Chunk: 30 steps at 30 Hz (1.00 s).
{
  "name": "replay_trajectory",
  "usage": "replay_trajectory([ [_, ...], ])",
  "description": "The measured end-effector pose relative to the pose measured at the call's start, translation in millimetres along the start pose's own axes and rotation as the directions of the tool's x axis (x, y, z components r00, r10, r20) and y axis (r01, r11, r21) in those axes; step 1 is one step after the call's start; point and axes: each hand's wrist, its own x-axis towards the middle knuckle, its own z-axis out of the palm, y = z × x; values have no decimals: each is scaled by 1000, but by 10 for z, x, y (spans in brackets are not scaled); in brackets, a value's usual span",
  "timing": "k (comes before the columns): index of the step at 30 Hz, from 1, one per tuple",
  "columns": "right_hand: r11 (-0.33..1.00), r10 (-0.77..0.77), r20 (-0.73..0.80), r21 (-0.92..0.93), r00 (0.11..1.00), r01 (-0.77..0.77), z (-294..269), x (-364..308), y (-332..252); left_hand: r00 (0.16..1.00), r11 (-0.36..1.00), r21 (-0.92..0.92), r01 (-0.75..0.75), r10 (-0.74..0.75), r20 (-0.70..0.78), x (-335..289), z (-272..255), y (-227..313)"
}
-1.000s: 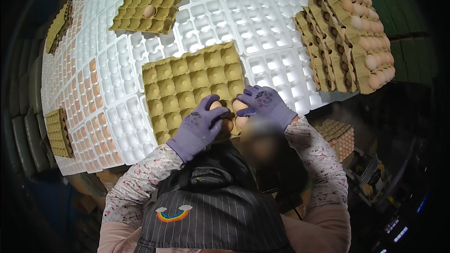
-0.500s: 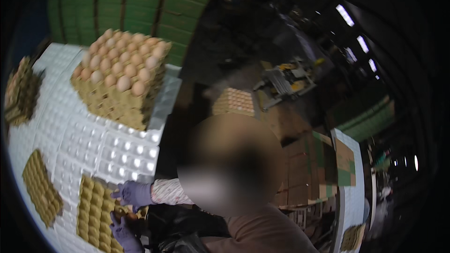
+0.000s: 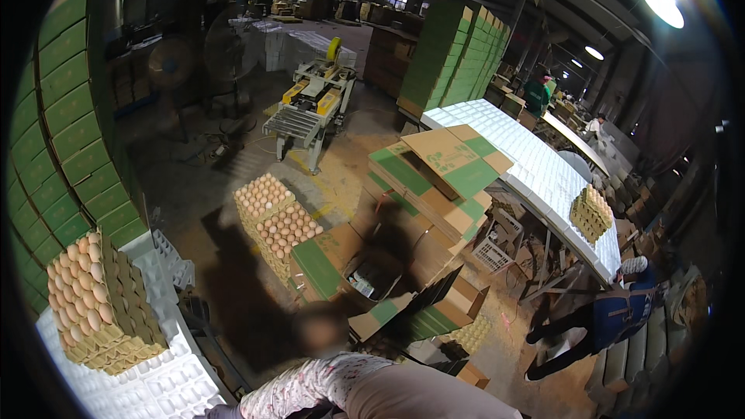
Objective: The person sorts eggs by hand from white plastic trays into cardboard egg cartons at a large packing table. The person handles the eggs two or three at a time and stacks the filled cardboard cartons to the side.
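At the lower edge, my right arm in a floral sleeve reaches left, ending in a purple-grey glove. Only a sliver of my right hand (image 3: 220,412) shows, with its fingers cut off by the frame edge, so what it may hold is hidden. It is close to the white moulded trays (image 3: 167,388) that cover the near table. Left of it on those trays stands a stack of pulp egg trays (image 3: 128,310), its top filled with brown eggs (image 3: 81,291). My left hand is out of view.
Green cartons (image 3: 74,124) rise behind the egg stack. On the floor ahead are more trayed eggs (image 3: 278,213), flattened cardboard boxes (image 3: 434,178) and a roller machine (image 3: 306,105). A second white-topped table (image 3: 504,136) runs at right, where a person in blue (image 3: 625,310) bends over.
My view has swung right and up, bringing the floor, boxes and second table into sight. Both gloved hands, earlier at a pulp tray, have dropped out except for a bit of the right.
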Motion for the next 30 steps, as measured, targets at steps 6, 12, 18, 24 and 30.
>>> replay_trajectory([
  [6,311,465,136,900,875,-305,-25,-426,327,924,852,-400,337,-380,-33,-552,-311,-452],
  [12,-32,106,358,934,928,-357,-335,-239,-205,970,-330,-944,11,-226,90,-1059,-553,-917],
  [18,103,184,726,656,663,-747,87,393,-970,931,-5,-971,-239,-285,-227,-2185,-917,-1003],
  [24,547,22,852,427,523,-720,1367,587,-2152,640,223,-973,-57,-740,-207,-3723,-1080,-1703],
  [30,894,-281,599,447,750,-22,3188,1110,-2896,250,745,-385,546,-583,-773,-4385,-1855,-3363],
])
